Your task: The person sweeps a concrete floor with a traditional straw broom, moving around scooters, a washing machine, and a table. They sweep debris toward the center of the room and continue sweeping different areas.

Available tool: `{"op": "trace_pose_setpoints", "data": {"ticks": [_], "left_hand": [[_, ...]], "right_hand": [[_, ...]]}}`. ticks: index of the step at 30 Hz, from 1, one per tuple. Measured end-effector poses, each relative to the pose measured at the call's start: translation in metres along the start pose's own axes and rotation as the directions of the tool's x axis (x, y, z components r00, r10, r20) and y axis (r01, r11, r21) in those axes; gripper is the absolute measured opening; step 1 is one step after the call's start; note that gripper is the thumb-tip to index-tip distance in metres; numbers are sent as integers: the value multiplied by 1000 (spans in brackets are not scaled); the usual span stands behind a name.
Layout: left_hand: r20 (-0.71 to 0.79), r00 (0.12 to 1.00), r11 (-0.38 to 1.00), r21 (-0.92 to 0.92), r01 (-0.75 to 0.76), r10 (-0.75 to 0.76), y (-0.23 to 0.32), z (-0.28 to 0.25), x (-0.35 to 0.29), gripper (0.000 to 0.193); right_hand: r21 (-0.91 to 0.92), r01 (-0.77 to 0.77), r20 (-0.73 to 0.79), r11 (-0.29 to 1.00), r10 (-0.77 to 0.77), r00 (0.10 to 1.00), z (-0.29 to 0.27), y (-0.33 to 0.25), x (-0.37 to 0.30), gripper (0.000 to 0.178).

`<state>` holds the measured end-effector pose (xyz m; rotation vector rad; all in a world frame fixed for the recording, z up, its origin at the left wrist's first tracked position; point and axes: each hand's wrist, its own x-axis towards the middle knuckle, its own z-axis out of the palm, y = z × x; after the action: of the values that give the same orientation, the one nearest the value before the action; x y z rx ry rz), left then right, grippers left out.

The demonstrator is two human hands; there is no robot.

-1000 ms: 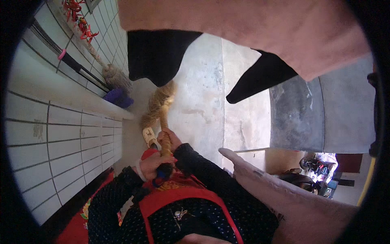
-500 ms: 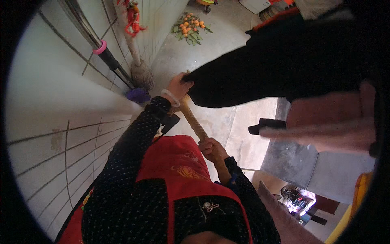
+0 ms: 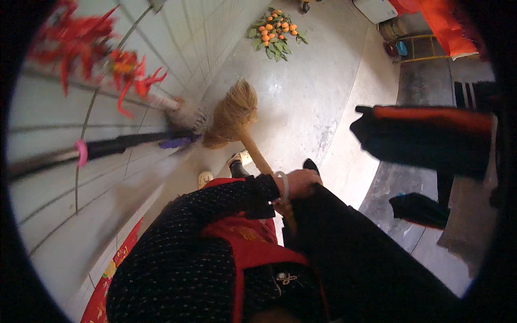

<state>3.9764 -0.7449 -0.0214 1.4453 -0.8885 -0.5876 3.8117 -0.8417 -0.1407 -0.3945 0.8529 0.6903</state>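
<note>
A straw broom point(image 3: 256, 153) slants away from me, its bristle head by the tiled wall. My left hand point(image 3: 301, 183), with a white bracelet at the wrist, lies across the handle. Its fingers are closed on the edge of a large black garment point(image 3: 355, 237). My right hand point(image 3: 283, 208) is mostly hidden behind that wrist and the cloth; a bit of it shows around the handle. A red apron point(image 3: 250, 234) covers my front, and light shoes show below.
Along the left wall stand a pole with a pink ring point(image 3: 81, 153), a mop point(image 3: 188, 116) and red hanging ornaments point(image 3: 126, 70). Oranges with leaves point(image 3: 277, 32) lie ahead on the floor. More dark garments point(image 3: 425, 137) hang at the right.
My left hand has moved right and nearer, and the black garment now crosses my right side. The broom's bristle head has come into sight, and my right hand has become mostly hidden.
</note>
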Motion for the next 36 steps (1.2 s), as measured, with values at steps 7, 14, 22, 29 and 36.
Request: {"op": "trace_pose_setpoints", "data": {"ticks": [7, 14, 22, 29, 36], "left_hand": [[160, 984, 990, -125, -63, 82, 18, 26, 103, 20], [438, 840, 932, -303, -197, 320, 33, 34, 167, 38], [665, 725, 967, -253, -11, 182, 5, 3, 254, 45], [385, 907, 986, 67, 156, -170, -108, -202, 349, 39], [-37, 728, 701, -309, 643, -685, -195, -348, 344, 25]], "right_hand": [[408, 95, -54, 908, -80, 995, 15, -62, -88, 22], [554, 213, -97, 805, -192, 977, 45, -103, -114, 24], [626, 199, 19, 754, -269, 963, 105, -204, -43, 26], [707, 24, 305, 707, -335, 892, 207, -357, 74, 29], [818, -37, 230, 574, -267, 936, 224, -434, 66, 12]]}}
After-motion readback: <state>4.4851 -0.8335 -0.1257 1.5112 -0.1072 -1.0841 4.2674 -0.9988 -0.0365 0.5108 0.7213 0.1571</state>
